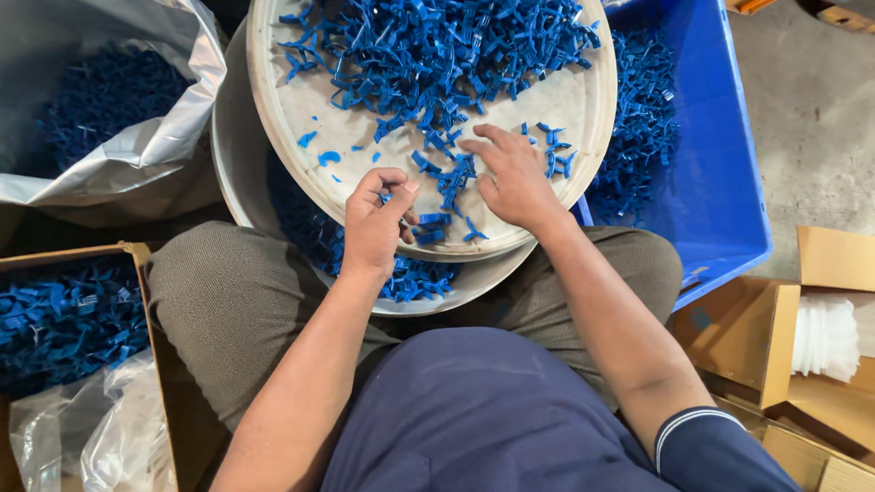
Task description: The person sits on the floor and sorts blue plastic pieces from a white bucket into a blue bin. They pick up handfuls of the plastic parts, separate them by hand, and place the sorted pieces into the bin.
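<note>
Seated position, round pale tray (301, 109) resting over the lap at upper centre of frame, stacked on a second, wider pale tray (232, 173) beneath.

Left hand (378, 219), lower centre of tray: fingers curled together, thumb and forefinger pinched on a small blue plastic piece (390, 196); exact shape of the piece not discernible.

Right hand (512, 178), just right of it: palm down, fingers spread flat on the tray, touching loose blue clips (451, 178); nothing clamped, as far as visible.

Large heap of blue clips (428, 46) across the top half of the tray, apparently unhandled. Only scattered pieces near the hands.

Further blue pieces in: silver bag (155, 155), upper left; cardboard box (137, 260), lower left; blue crate (720, 182), upper right; lower tray under the near rim.

Cardboard boxes with white stacked items (825, 337), lower right.

Judgement on progress: considerable quantity already in surrounding containers, though which are sorted cannot be told; sizeable heap left on tray. Work well under way, not near finished.
</note>
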